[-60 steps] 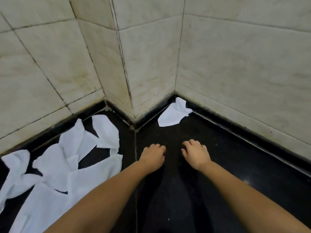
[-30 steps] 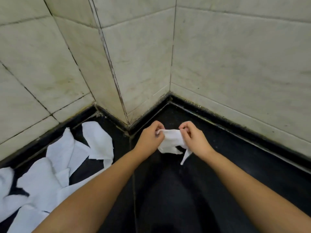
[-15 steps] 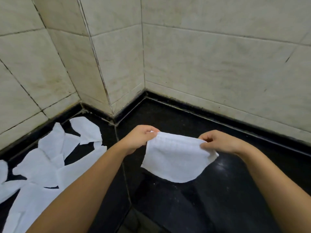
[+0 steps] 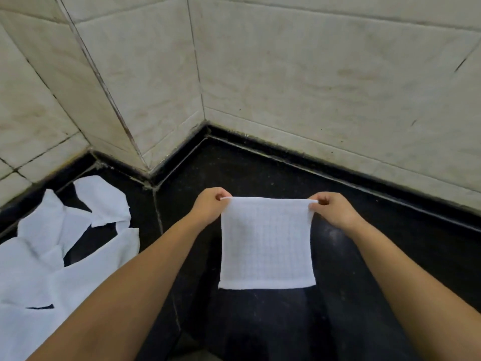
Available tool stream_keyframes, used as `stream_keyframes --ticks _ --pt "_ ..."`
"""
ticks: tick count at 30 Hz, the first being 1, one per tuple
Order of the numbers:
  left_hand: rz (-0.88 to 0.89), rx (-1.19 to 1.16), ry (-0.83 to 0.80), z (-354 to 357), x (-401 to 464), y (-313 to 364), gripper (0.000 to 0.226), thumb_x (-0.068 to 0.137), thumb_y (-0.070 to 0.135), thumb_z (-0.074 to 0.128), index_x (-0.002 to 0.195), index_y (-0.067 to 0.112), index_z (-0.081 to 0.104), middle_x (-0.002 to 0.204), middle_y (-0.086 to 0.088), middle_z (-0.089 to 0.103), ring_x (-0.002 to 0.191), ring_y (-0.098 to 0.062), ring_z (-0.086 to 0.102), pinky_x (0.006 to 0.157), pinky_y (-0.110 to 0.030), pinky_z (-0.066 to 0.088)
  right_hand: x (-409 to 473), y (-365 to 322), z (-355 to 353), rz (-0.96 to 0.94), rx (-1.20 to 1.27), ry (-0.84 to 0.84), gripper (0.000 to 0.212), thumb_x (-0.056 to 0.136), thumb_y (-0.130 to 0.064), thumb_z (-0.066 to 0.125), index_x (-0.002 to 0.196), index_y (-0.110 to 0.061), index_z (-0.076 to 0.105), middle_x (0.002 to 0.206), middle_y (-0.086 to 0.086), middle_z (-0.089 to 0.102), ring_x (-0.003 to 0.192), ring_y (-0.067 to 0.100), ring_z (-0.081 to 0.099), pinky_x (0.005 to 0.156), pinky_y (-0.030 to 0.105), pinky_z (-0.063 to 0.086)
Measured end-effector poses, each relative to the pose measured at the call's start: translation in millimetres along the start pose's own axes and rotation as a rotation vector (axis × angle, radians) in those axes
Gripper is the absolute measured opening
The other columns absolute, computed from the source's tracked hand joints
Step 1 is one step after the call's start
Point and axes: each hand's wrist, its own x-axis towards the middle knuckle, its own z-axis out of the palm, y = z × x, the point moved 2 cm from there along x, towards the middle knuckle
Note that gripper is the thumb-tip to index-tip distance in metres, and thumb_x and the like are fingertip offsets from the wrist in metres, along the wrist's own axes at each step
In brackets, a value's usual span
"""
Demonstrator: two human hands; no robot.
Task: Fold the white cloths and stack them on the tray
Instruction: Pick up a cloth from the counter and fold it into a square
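Note:
A square white cloth (image 4: 266, 243) with a waffle weave hangs flat in front of me above the black counter (image 4: 390, 251). My left hand (image 4: 209, 205) pinches its top left corner. Its top right corner is pinched by my right hand (image 4: 331, 209). The cloth is spread out to full width, its lower edge straight. A heap of several crumpled white cloths (image 4: 59, 246) lies on the counter at the left. No tray is in view.
Pale marble wall tiles (image 4: 312, 74) rise behind the counter and form a corner with a protruding pillar edge (image 4: 145, 162). A black skirting strip (image 4: 338, 165) runs along the wall base.
Both hands reached to the cloth in the corner, picked it up, drew it toward me and pulled it apart; it now hangs flat and square instead of bunched.

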Motion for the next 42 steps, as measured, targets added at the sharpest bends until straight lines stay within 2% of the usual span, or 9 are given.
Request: stream_keyframes --ticks 7,13,17,24,27,30,33,37,42 --pt "0.019 0.176 -0.026 24.6 -4.1 -36.0 0.005 0.088 0.022 0.062 0.089 0.023 0.066 0.097 0.004 0.058 0.087 -0.009 0.058 0.079 -0.025 0.047 2.6 30.4 23.8 0.004 -0.097 -0.127 0.024 0.091 -0.016 0.059 0.080 -0.034 0.070 0.091 -0.007 0.066 0.088 0.012 0.061 0.080 0.026 0.043" --pt "0.166 0.278 -0.065 40.6 -54.4 -79.4 0.010 0.088 0.019 0.063 0.094 0.021 0.071 0.096 0.007 0.050 0.091 -0.007 0.051 0.079 -0.014 0.041 -46.2 72.0 38.6 -0.092 -0.184 -0.163 0.022 0.088 -0.011 0.064 0.101 -0.026 0.073 0.088 -0.011 0.049 0.078 0.004 0.051 0.069 0.004 0.038" --pt "0.216 0.314 -0.062 53.7 -79.2 -99.4 0.014 0.089 0.016 0.061 0.097 0.019 0.071 0.095 0.007 0.049 0.094 -0.008 0.048 0.083 -0.019 0.041 -70.3 96.7 52.9 -0.148 -0.255 -0.145 0.026 0.087 -0.006 0.063 0.103 -0.025 0.072 0.086 -0.012 0.047 0.081 0.004 0.048 0.073 0.000 0.034" --pt "0.237 0.461 -0.052 61.1 -97.9 -114.6 0.018 0.090 0.023 0.059 0.105 0.024 0.069 0.102 0.005 0.053 0.099 -0.013 0.050 0.088 -0.027 0.038 -68.3 89.9 55.8 -0.163 -0.579 -0.316 0.036 0.092 -0.013 0.051 0.120 -0.033 0.063 0.100 -0.013 0.044 0.106 0.009 0.042 0.092 0.019 0.028" --pt "0.173 0.404 -0.033 60.0 -102.5 -114.8 0.020 0.091 0.034 0.057 0.108 0.024 0.061 0.105 0.008 0.050 0.102 -0.010 0.047 0.090 -0.028 0.036 -46.4 52.5 49.3 -0.130 -0.697 -0.374 0.037 0.092 -0.016 0.044 0.117 -0.036 0.063 0.115 -0.010 0.044 0.120 0.014 0.039 0.102 0.032 0.025" --pt "-0.033 0.307 0.168 60.3 -105.8 -105.9 0.019 0.094 0.039 0.049 0.099 0.021 0.052 0.097 0.006 0.052 0.096 -0.014 0.052 0.088 -0.033 0.041 -11.5 3.4 71.4 -0.214 -0.690 -0.378 0.031 0.095 -0.019 0.043 0.114 -0.031 0.064 0.120 -0.002 0.051 0.118 0.020 0.046 0.103 0.039 0.032" --pt "-0.244 0.463 0.165 73.9 -105.3 -98.3 0.038 0.095 0.049 0.040 0.114 0.017 0.049 0.113 -0.001 0.052 0.110 -0.020 0.050 0.095 -0.038 0.038 14.1 -42.4 125.1 -0.334 -0.647 -0.436 0.030 0.096 -0.022 0.046 0.123 -0.025 0.060 0.123 0.003 0.053 0.115 0.022 0.052 0.102 0.040 0.040" --pt "-0.251 0.630 0.139 92.2 -104.8 -95.1 0.045 0.093 0.049 0.044 0.119 0.014 0.051 0.122 -0.006 0.048 0.116 -0.023 0.046 0.094 -0.039 0.036 24.0 -71.8 187.4 -0.353 -0.722 -0.561 0.036 0.095 -0.025 0.051 0.131 -0.020 0.051 0.126 0.007 0.053 0.116 0.025 0.052 0.102 0.042 0.041" --pt "-0.266 0.494 0.157 87.0 -106.5 -95.0 0.027 0.093 0.040 0.049 0.107 0.017 0.055 0.113 -0.002 0.050 0.109 -0.020 0.047 0.094 -0.036 0.035 32.3 -68.8 197.9 -0.296 -0.700 -0.626 0.017 0.093 -0.019 0.052 0.108 -0.020 0.061 0.112 0.005 0.060 0.107 0.023 0.056 0.097 0.037 0.044"
